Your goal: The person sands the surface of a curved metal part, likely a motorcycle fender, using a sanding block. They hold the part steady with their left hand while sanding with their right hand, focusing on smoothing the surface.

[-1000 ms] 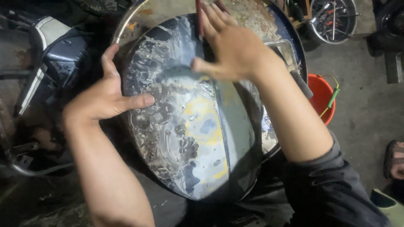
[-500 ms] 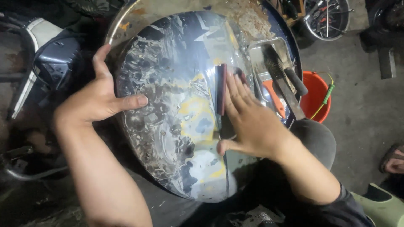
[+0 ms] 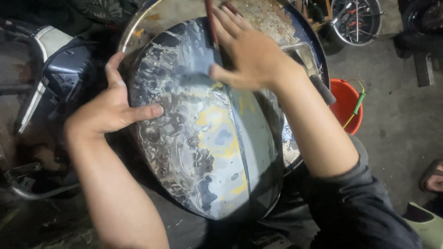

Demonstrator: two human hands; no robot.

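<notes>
The right hand's (image 3: 251, 55) fingers lay flat, pressing a dark sanding sheet (image 3: 203, 69) onto the rounded, paint-mottled metal panel (image 3: 207, 138), near its far end. The panel's long axis ran away from the person. The left hand (image 3: 108, 108) braced its left edge, open, thumb across. Half a second earlier, the right hand was lower, mid-panel.

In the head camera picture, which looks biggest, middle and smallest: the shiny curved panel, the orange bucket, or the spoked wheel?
1. Curved panel, far the biggest.
2. and 3. Orange bucket and spoked wheel look alike; both are partly hidden, so no ranking.
</notes>
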